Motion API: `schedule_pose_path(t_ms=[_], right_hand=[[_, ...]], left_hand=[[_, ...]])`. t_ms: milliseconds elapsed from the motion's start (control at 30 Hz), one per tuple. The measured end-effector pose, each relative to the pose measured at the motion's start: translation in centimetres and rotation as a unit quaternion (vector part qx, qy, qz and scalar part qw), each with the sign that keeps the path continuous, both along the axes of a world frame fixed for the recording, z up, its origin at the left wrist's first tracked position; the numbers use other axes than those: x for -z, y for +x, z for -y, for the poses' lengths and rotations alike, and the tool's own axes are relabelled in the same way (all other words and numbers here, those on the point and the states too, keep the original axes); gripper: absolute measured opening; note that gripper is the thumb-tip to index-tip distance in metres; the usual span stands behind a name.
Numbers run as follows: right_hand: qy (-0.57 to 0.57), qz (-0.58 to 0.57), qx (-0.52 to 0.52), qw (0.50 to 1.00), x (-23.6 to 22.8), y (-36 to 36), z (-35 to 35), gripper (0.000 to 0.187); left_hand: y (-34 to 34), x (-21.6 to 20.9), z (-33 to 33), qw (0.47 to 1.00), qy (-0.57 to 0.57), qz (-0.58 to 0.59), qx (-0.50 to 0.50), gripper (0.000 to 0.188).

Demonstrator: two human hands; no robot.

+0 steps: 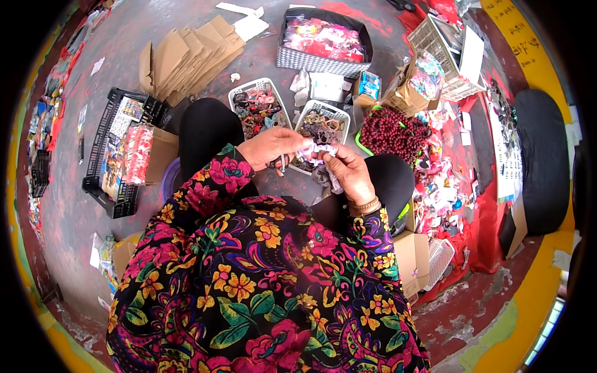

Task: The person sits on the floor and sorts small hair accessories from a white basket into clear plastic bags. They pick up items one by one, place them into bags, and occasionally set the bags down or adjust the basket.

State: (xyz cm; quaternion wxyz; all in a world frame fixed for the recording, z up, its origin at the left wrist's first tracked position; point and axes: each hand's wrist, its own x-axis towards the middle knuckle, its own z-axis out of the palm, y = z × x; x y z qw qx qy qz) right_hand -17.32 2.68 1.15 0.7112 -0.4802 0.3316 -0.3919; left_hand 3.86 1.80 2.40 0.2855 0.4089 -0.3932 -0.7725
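My left hand [272,149] and my right hand [351,171] meet over my lap. Their fingertips pinch a lilac and white scrunchie-like piece of gathered fabric [316,149] between them. Under the fingers of my left hand sits a small dark-handled tool [280,164] that resembles thread snips; its blades are partly hidden. A strip of greyish-lilac fabric [334,181] hangs beneath my right hand. Just beyond the hands, a white basket [344,114] holds brown and mauve gathered fabric pieces. To its left, another white basket [232,93] contains darker, mixed-colour ones.
A patterned fabric box [323,60] with pink packets stands ahead. Flattened cardboard [193,53] leans at far left, near a black crate [127,208]. Dark red beads [395,133] heap to my right, beside an open carton [398,102]. My knees flank the baskets.
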Motion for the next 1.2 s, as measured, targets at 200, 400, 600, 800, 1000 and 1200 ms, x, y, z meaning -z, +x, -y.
schedule_pose_path(t_ms=[200, 400, 600, 800, 1000, 1200], right_hand=[[0.105, 0.065, 0.043, 0.991, 0.5, -0.9, 0.4, 0.012], [0.188, 0.164, 0.056, 0.967, 0.7, -1.3, 0.5, 0.014], [0.191, 0.198, 0.073, 0.959, 0.1, -1.7, 0.8, 0.014], [0.177, 0.23, 0.096, 0.952, 0.8, -1.9, 1.1, 0.013], [0.166, 0.22, 0.089, 0.957, 0.8, -1.0, 0.7, 0.007], [0.184, 0.178, 0.106, 0.961, 1.6, -0.8, 1.1, 0.007]], left_hand=[[-0.1, 1.5, 0.3, 0.997, -0.053, -0.004, 0.05, 0.02], [-0.2, 2.0, 0.0, 0.968, 0.063, -0.239, -0.052, 0.024], [0.3, 2.3, 0.1, 0.934, 0.07, -0.333, -0.107, 0.014], [0.8, 2.3, 0.4, 0.932, 0.043, -0.335, -0.134, 0.014], [-1.0, 2.0, 0.0, 0.953, 0.08, -0.292, -0.034, 0.023], [-1.9, 1.1, -0.2, 0.925, 0.087, -0.371, -0.015, 0.038]])
